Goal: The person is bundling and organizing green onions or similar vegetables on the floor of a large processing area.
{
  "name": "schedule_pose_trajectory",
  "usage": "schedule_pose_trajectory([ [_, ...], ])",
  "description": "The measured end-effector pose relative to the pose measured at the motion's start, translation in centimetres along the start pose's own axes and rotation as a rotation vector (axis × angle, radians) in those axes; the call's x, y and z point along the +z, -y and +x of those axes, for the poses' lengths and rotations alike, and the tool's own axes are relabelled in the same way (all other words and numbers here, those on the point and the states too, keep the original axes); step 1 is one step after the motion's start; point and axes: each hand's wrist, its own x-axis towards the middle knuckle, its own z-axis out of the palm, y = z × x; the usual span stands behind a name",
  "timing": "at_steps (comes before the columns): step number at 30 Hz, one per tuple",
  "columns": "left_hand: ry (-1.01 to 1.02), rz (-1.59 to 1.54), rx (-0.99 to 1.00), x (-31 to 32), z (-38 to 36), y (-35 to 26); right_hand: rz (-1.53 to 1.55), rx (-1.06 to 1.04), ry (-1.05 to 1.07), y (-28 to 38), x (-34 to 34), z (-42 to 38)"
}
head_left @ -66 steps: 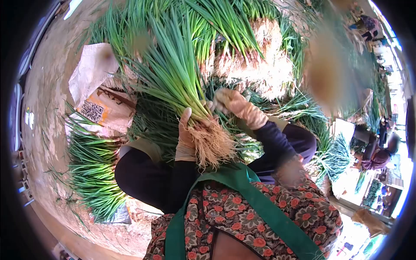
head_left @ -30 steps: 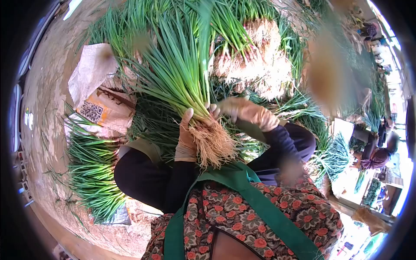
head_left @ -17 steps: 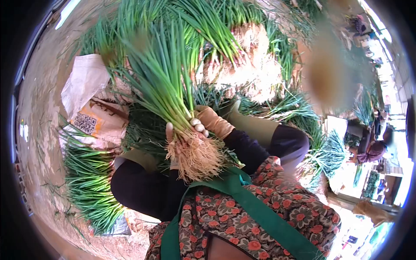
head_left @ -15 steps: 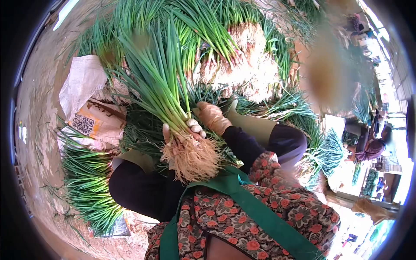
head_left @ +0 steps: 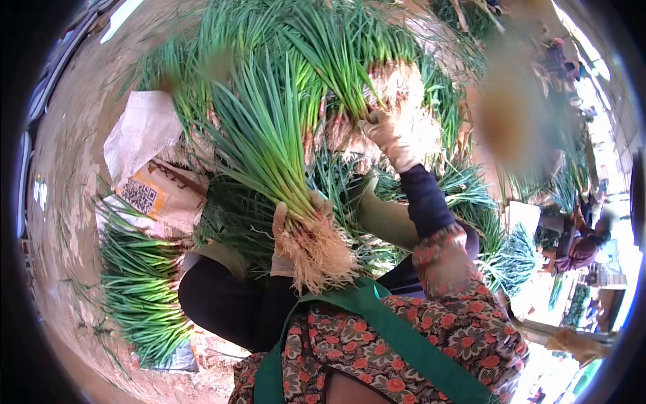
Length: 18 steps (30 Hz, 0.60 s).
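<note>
Since half a second ago, the right hand [head_left: 392,140] has left the side of the bunch [head_left: 279,161] at mid-frame and reached up to the pile [head_left: 404,84] at upper centre; the bunch has shifted only a little to the right, along with the whole view.

Largest is the pile, spread across the top of the frame, green tops upward and pale roots toward the middle. Next comes the row [head_left: 145,289] of onions at lower left, tops pointing left. The bunch slants steeply from upper left to lower right, leaves up, roots hanging just above the apron [head_left: 404,337]. Left of it lies the sack [head_left: 178,198], printed with a square code.

On the pile, some stalks [head_left: 340,84] lie along much the same slant, their lower ends meeting the right hand. That hand is the nearer one, coming at them from the lower right; the left hand [head_left: 280,229] is well apart, below and to the left.

Closed round the bunch just above its roots, the left hand has thumb and fingers on opposite sides. The right hand's fingers are bent at the stalk ends; whether they grip, I cannot tell.
</note>
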Motion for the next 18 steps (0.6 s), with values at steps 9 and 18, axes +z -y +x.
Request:
schedule_pose_trajectory([
  [9, -0.061, 0.201, 0.036, -0.4, 0.3, 0.3, 0.419, 0.240, 0.662, 10.0, 1.5, -15.5],
  [18, -0.222, 0.240, -0.023, -0.6, 0.4, -0.5, 0.553, 0.378, 0.313, 10.8, 6.1, -9.0],
])
